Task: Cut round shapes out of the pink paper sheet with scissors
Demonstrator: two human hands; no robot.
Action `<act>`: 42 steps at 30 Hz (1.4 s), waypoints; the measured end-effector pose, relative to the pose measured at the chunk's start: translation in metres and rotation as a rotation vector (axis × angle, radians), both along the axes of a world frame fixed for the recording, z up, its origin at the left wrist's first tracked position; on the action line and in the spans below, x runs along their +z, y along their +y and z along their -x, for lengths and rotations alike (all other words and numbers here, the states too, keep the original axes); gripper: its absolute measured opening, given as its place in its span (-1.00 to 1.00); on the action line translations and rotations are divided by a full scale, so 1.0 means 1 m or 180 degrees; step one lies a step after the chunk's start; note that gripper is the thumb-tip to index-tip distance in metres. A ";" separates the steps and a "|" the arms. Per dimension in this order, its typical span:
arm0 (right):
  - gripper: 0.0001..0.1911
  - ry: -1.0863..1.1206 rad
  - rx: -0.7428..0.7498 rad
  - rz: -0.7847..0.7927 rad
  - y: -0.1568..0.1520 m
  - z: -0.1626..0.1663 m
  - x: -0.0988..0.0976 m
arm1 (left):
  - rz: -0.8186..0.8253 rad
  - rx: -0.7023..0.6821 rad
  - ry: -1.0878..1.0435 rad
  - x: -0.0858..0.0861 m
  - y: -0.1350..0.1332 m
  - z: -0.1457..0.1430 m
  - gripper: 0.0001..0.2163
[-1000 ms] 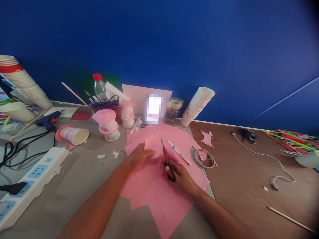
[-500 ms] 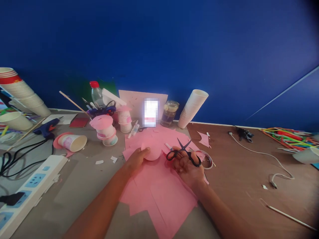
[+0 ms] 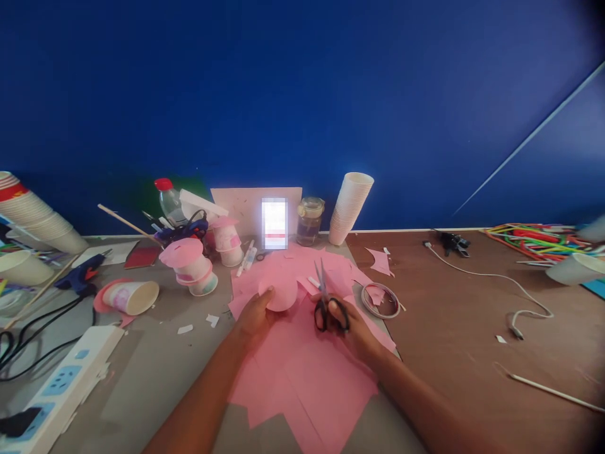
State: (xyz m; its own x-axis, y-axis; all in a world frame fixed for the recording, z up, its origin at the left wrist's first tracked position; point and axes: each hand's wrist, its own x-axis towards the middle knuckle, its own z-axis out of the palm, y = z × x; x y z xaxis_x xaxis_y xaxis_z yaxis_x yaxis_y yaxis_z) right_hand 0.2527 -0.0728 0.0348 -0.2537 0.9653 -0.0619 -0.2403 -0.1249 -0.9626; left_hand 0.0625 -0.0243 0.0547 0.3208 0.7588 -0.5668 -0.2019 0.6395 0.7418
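Gripping scissors [image 3: 328,301], right hand [image 3: 353,325] closed through handles; blades near shut, long axis pointing away from body. Left hand [image 3: 254,314] pinches rounded pink paper piece [image 3: 280,291], just left of blades, not touching. Both hands over pink sheets [image 3: 307,384] on desk [image 3: 155,353].

Matt pink paper [image 3: 302,378], black plastic-handled metal scissors [image 3: 326,302].

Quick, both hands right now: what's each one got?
Left hand: holding the round pink paper piece.
Right hand: holding the black scissors by the handles.
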 end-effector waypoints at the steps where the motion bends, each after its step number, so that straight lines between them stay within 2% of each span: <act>1: -0.55 0.0404 -0.0117 0.0115 0.003 -0.003 0.000 | 0.0023 0.0010 0.0030 0.000 0.000 0.000 -0.38; 3: -0.55 0.1135 -0.0407 0.0399 0.008 -0.009 0.002 | 0.0069 -0.0046 0.0055 -0.002 0.001 0.001 -0.30; 5: -0.53 0.1583 -0.0468 0.0591 0.010 -0.013 0.005 | 0.0089 -0.0159 0.0005 -0.004 0.001 0.002 -0.22; 7: -0.50 0.1757 -0.0307 0.0573 0.009 -0.014 0.007 | 0.0077 -0.0253 -0.0031 -0.004 0.001 0.002 -0.21; 9: -0.47 0.1609 -0.0107 0.0429 0.005 -0.012 0.006 | 0.0030 -0.0263 -0.0043 -0.003 0.000 0.002 -0.26; 13: -0.49 0.0817 0.0152 0.0050 -0.002 -0.002 0.001 | -0.0014 -0.0222 -0.0049 0.000 -0.002 0.000 -0.29; 16: -0.47 -0.0223 0.0181 -0.0099 -0.005 0.004 -0.001 | -0.0011 -0.0241 0.0001 -0.001 -0.002 0.000 -0.36; 18: -0.45 -0.1076 0.0092 -0.0141 -0.005 0.006 -0.001 | -0.0064 -0.0250 0.0039 -0.004 -0.002 0.001 -0.43; 21: -0.55 -0.2291 -0.0157 -0.0465 -0.004 0.006 -0.005 | -0.0216 -0.0135 0.0052 -0.008 0.001 0.003 -0.52; 23: -0.59 -0.2801 -0.0261 -0.0564 -0.004 0.006 -0.008 | -0.0276 -0.0007 0.0121 -0.011 0.003 0.005 -0.55; 25: -0.58 -0.2964 -0.0341 -0.0544 -0.003 0.006 -0.009 | -0.0342 0.0039 0.0288 -0.013 0.005 0.006 -0.55; 27: -0.58 -0.2879 -0.0371 -0.0505 -0.003 0.006 -0.008 | -0.0487 -0.0020 0.0462 -0.013 0.006 0.005 -0.55; 32: -0.54 -0.2009 -0.0195 -0.0259 -0.003 0.005 -0.008 | -0.0595 -0.0152 0.0689 -0.004 0.001 0.000 -0.49; 35: -0.50 -0.1916 -0.0084 -0.0264 -0.004 0.006 -0.009 | -0.0693 -0.0206 0.0802 0.002 -0.002 -0.003 -0.53; 38: -0.52 -0.1812 0.0000 -0.0254 -0.005 0.008 -0.005 | -0.0769 -0.0219 0.0926 0.000 -0.003 -0.003 -0.56; 42: -0.41 -0.0926 -0.0054 0.0091 -0.004 0.010 0.005 | -0.0902 -0.0458 0.1146 -0.006 -0.004 -0.001 -0.55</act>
State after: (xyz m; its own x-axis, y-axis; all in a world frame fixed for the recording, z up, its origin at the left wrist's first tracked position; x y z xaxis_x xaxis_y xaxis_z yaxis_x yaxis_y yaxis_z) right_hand 0.2424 -0.0766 0.0402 -0.2051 0.9661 -0.1568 0.0430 -0.1512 -0.9876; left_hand 0.0636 -0.0281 0.0492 0.2550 0.8618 -0.4385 0.1756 0.4047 0.8974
